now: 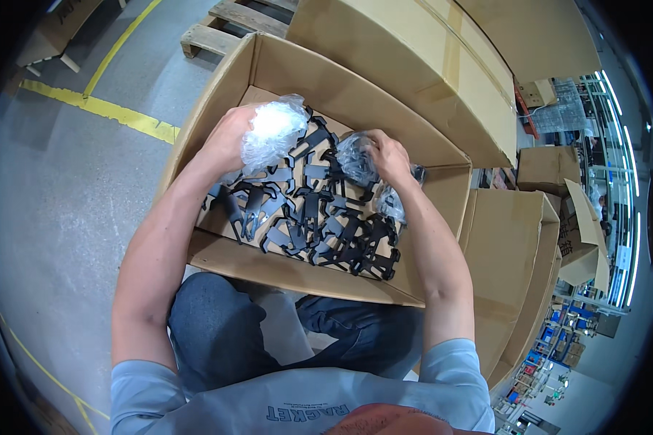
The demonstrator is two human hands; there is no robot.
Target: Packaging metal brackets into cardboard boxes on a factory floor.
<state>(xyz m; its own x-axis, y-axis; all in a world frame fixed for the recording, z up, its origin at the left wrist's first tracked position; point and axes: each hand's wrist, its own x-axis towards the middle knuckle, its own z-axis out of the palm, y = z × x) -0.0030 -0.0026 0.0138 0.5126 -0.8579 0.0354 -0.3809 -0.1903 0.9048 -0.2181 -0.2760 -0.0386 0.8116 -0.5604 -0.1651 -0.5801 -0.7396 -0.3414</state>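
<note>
An open cardboard box [305, 279] stands before my knees, with many black plastic brackets [312, 206] spread over its bottom. At its left side my left hand [228, 138] is closed on a crumpled clear plastic bag [274, 134], which covers most of the fingertips. Toward the far right of the box, my right hand [389, 156] grips another clear plastic bag [356, 158] with dark parts showing through it. More clear plastic [390, 205] lies below that hand, beside the brackets.
A large closed carton [406, 65] stands behind the box, and an open carton [504, 268] is to its right. A wooden pallet [232, 25] lies at the far side. Yellow tape [101, 111] marks the grey floor at left. Shelves with blue bins [548, 333] are at far right.
</note>
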